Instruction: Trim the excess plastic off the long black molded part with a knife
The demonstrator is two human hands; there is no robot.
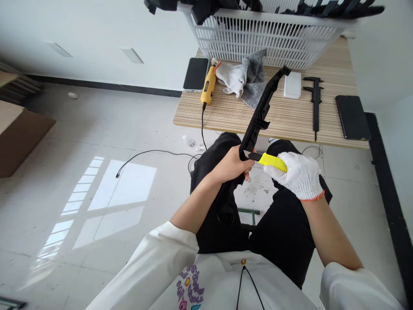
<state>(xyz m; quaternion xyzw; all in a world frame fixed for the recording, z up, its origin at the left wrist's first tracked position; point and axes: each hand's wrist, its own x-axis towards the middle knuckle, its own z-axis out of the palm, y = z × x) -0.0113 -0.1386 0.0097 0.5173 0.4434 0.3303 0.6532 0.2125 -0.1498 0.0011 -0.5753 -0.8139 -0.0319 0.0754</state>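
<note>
My bare left hand point(232, 165) is closed around a long black plastic part point(260, 113), which slants up and away over the table edge. The lower end of this part lies over my left thigh, dark against the black trousers. In a white knitted glove, my right hand point(296, 173) grips a yellow utility knife point(272, 162). The knife's dark front end points left and meets the black part right beside my left fingers. Whether the blade is cutting into the plastic cannot be made out.
On the wooden table point(290, 122) lie a yellow rotary tool point(208, 86) with a cord, a glove point(230, 77), a grey cloth point(254, 79), a white block point(292, 85), calipers point(316, 103) and two phones. Behind stands a white basket point(267, 41) of black parts.
</note>
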